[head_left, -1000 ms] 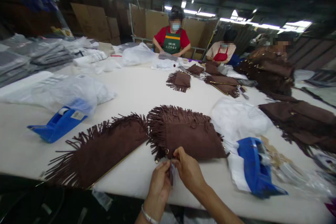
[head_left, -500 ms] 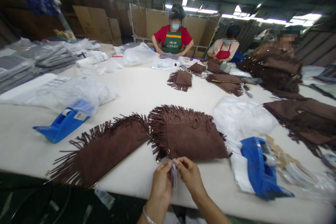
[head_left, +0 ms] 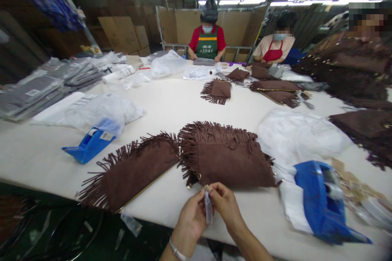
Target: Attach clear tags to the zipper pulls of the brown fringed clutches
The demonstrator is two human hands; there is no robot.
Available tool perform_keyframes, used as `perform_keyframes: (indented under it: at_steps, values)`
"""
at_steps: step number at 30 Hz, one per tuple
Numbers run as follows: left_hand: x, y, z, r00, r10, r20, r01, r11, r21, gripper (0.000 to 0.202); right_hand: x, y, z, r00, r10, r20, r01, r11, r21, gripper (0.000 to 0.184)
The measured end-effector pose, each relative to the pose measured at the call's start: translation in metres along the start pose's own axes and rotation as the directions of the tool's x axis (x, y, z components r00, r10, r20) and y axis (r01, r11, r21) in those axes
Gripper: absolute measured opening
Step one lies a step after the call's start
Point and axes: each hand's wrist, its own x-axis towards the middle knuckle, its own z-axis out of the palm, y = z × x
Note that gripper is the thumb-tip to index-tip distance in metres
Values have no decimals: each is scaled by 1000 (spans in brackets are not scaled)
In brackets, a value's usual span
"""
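My left hand (head_left: pixel 191 220) and my right hand (head_left: pixel 226 205) meet at the near edge of the white table (head_left: pixel 171 110). Both pinch a small clear plastic strip (head_left: pixel 208 211) held upright between them. Just beyond my fingers lies a brown suede fringed bag (head_left: pixel 226 155) with a gold ring at its near left corner. A second brown fringed bag (head_left: pixel 131 171) with a gold edge lies to its left, touching it.
A blue tape dispenser (head_left: pixel 88 149) sits at left, another blue tape dispenser (head_left: pixel 324 200) at right on white bags (head_left: pixel 300 134). Grey packed stacks (head_left: pixel 45 85) line the far left. Three other people work at the far side among more brown fringed bags (head_left: pixel 275 91).
The view has shifted, so everything sits further right in the frame. My hands stay together on the strip, which now shows more plainly between my fingers.
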Motion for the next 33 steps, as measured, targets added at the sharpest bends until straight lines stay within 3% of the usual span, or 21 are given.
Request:
perform_keyframes:
  at_steps: [8, 14, 22, 27, 30, 33]
  values:
    - [-2, -1, 1, 999, 35, 41, -36, 999, 29, 7, -1, -8, -2, 997, 63, 40, -67, 991, 115, 35]
    - [0, -4, 0, 953, 277, 126, -296, 940, 169, 22, 2, -2, -2, 998, 58, 39, -62, 991, 117, 37]
    - [-10, -8, 6, 908, 381, 174, -414, 881, 232, 20, 0, 6, -1, 972, 232, 36, -234, 954, 188, 39]
    - [-12, 0, 2, 916, 281, 286, -357, 895, 268, 26, 6, 4, -10, 941, 305, 147, -331, 919, 213, 40]
    - [-12, 6, -1, 907, 219, 359, -341, 883, 323, 27, 9, 3, -11, 949, 258, 179, -292, 936, 197, 39]
    - [-9, 10, -2, 911, 197, 363, -338, 860, 382, 24, 9, 6, -7, 972, 196, 131, -220, 956, 197, 41]
